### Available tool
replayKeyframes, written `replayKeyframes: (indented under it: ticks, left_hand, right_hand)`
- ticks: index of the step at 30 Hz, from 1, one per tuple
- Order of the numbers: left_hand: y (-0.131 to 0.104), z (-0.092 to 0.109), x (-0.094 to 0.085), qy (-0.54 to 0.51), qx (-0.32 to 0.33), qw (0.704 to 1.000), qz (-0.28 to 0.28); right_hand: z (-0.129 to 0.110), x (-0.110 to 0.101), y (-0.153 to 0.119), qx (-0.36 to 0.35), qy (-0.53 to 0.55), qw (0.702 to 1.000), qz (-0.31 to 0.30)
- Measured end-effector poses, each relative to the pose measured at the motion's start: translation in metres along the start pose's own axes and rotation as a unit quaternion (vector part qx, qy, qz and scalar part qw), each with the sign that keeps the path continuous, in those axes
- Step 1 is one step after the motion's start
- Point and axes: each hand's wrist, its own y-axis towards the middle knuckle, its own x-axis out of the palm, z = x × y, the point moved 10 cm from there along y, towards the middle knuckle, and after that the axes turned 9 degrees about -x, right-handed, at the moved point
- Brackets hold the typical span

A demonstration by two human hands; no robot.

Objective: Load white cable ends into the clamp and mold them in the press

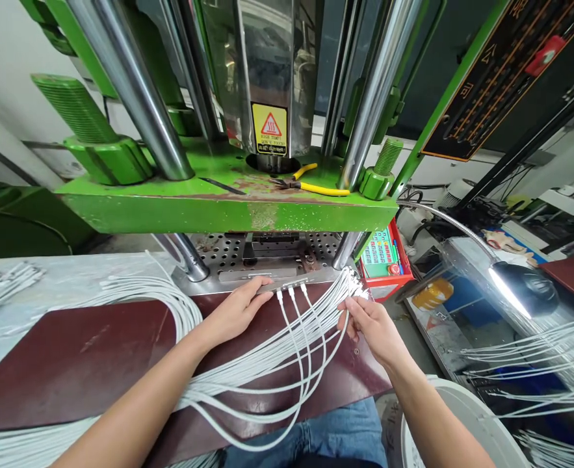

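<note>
Right grip (367, 322): thumb and forefinger pinched on one held cable (336, 351), white; the cable's tip is covered by the fingers or lost against the bundle — which of the two, I cannot tell.
Left grip (240, 309): thumb and forefinger pinching the metal strip (294, 284) at its left end, which they partly hide.
Metal strip: on the near side of the press, over the table (91, 344); three white plugs (292, 294) sit along it in a row, their inner ends out of sight.
Bundle (272, 351): many white cables across the table, too overlapped to count; the left forearm covers part, and the ends near the right hand blur into a cluster.
Green press (179, 216): top cut off; two large threaded bolts in view, and one warning label (270, 130). Its thick plate hides much of the perforated bed (221, 252) below.
Pliers (323, 190): one pair, yellow-handled, lying on the green plate.
Right side: one red box (404, 281) with a keypad, one lamp (523, 289), one white bucket (435, 385) — cut off by the bottom edge.
</note>
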Motion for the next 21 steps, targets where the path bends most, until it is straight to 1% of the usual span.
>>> replayKeyframes:
  ticks: [2,5,8,13,17,21]
  left_hand:
    - [-0.002,0.002,-0.002,-0.013,0.004,1.000,0.009]
    - [-0.003,0.004,-0.003,-0.026,0.014,1.000,0.011]
    - [-0.003,0.002,-0.003,-0.028,0.020,0.999,0.012]
    - [-0.002,0.001,-0.002,-0.031,0.023,0.999,0.007]
    - [-0.002,-0.002,-0.003,-0.037,0.011,0.999,0.008]
    - [-0.003,-0.002,-0.004,-0.043,0.008,0.999,0.009]
  right_hand:
    - [0.000,0.009,0.010,0.012,0.008,1.000,-0.022]
    - [0.001,0.028,0.016,0.028,-0.005,0.997,-0.076]
    - [0.002,0.037,0.017,0.039,-0.007,0.995,-0.091]
    - [0.001,0.033,0.021,0.032,-0.010,0.997,-0.065]
    - [0.008,0.030,0.019,0.058,0.006,0.996,-0.069]
    - [0.014,0.028,0.020,0.066,0.007,0.996,-0.059]
